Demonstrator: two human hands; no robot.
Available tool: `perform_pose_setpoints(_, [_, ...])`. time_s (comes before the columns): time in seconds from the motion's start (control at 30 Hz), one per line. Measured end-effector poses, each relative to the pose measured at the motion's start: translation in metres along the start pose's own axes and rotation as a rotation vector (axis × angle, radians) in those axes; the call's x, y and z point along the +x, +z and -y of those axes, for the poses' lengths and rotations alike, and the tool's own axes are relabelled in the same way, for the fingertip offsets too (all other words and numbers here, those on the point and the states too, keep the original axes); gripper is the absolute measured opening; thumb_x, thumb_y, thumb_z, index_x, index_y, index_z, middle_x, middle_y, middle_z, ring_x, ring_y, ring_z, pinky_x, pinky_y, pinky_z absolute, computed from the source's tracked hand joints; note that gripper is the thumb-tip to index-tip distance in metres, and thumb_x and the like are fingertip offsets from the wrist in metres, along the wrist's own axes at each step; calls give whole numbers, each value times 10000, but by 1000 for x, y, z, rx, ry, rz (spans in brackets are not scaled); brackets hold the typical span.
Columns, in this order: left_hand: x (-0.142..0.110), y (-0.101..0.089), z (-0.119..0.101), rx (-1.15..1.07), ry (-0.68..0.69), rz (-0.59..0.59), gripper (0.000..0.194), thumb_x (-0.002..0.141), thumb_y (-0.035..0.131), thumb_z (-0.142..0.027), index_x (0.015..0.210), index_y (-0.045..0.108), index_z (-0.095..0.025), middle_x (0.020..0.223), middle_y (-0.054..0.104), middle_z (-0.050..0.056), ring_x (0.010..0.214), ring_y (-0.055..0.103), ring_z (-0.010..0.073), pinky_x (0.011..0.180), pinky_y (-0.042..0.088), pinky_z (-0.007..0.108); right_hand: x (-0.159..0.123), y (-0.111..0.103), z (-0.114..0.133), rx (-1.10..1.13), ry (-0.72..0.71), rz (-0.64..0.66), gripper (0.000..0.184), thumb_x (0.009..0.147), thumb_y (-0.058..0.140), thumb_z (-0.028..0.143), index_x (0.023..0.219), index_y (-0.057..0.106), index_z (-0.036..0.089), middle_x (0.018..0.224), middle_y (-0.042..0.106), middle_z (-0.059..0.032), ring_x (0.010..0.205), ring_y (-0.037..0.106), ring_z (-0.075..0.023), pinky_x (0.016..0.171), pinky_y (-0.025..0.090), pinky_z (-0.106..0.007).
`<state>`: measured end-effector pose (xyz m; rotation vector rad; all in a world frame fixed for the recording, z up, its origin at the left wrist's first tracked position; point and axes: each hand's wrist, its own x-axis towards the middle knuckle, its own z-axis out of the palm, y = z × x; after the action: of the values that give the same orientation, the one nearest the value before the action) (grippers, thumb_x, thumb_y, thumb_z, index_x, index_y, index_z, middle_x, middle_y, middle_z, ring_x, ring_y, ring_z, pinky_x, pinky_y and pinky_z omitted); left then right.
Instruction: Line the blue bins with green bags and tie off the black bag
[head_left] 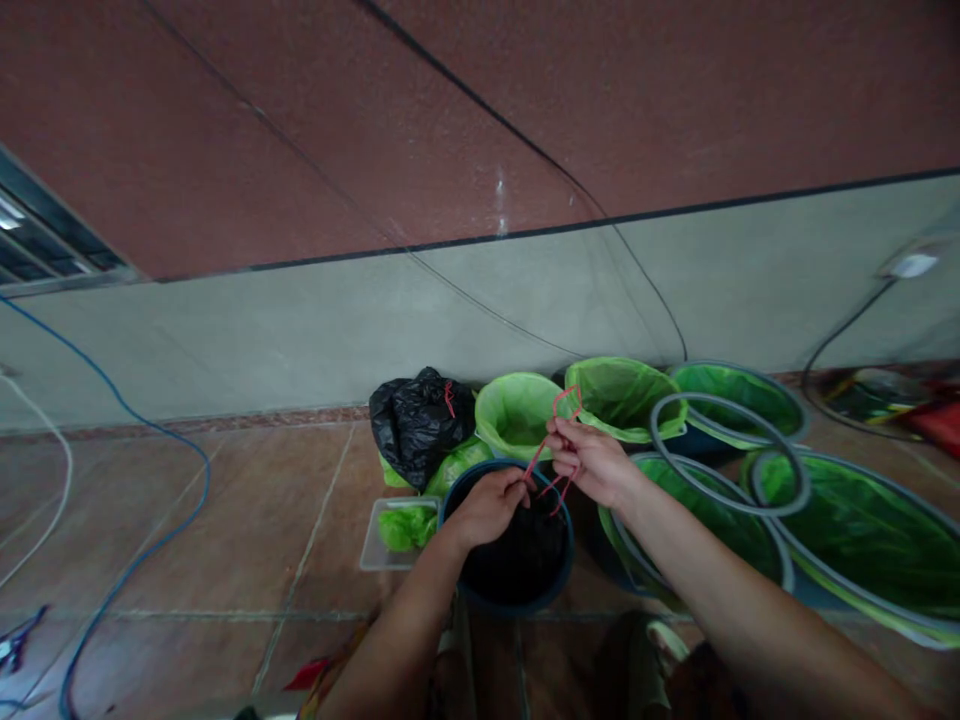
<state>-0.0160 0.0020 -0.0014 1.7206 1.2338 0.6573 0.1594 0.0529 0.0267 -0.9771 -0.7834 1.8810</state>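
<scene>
A red string (pixel 537 462) stretches between my two hands over a dark blue bin (pixel 568 565). Inside that bin sits a black plastic bag (pixel 517 555), mostly in shadow. My left hand (pixel 491 508) pinches the string near the bin's far rim. Slightly higher and to the right, my right hand (pixel 589 462) is closed on the same string, with a loop standing above its fingers and loose ends hanging below. Behind my left hand, a full black bag (pixel 418 420) with a red tie rests against the wall. A clear tray (pixel 373 545) holding crumpled green plastic (pixel 405 528) lies left of the bin.
Several bins lined with green bags, such as one at the back (pixel 517 405), stand to the right. A loose grey ring (pixel 660 440) lies across some of them. A blue hose (pixel 142 555) runs over the tiled floor at left. Cables hang along the wall (pixel 300 330).
</scene>
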Motion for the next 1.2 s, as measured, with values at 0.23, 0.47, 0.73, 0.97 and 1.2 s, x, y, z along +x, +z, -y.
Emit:
perform_pose_setpoints(0.23, [7,4,5,-250,-197,-266,238,850,437,-255,746,635,-174,634,606,-6,674,568,140,747,442,258,1,-7,2,-146,-27,-146,361,602,812,379,814,613,164,581,529,53,411,249,-15,401,180,-194])
perform_pose_setpoints(0.47, [6,-1,6,-51,-252,-293,274,846,420,-235,717,655,-175,637,630,13,655,577,153,700,438,267,-15,4,7,-1,-47,-35,273,698,739,382,862,652,181,712,579,20,499,326,-47,505,355,-217])
perform_pose_setpoints(0.73, [-5,23,-25,277,72,109,299,860,398,-161,757,676,-198,705,668,25,707,600,154,693,421,255,-11,18,6,118,-31,141,158,752,702,293,832,710,157,749,585,7,540,320,-47,531,344,-199])
perform_pose_setpoints(0.97, [-4,28,-23,-34,-16,240,258,868,484,-316,842,682,-153,654,620,-6,605,533,119,606,398,227,0,23,-9,151,-36,109,173,721,734,303,812,714,159,737,602,-1,542,341,-53,539,365,-219])
perform_pose_setpoints(1.2, [4,28,-11,-281,-142,26,299,844,497,-375,780,671,-140,599,581,-15,573,497,105,605,371,233,-6,6,-5,-431,-43,105,338,716,731,479,857,684,176,812,646,-21,733,551,-127,644,429,-252])
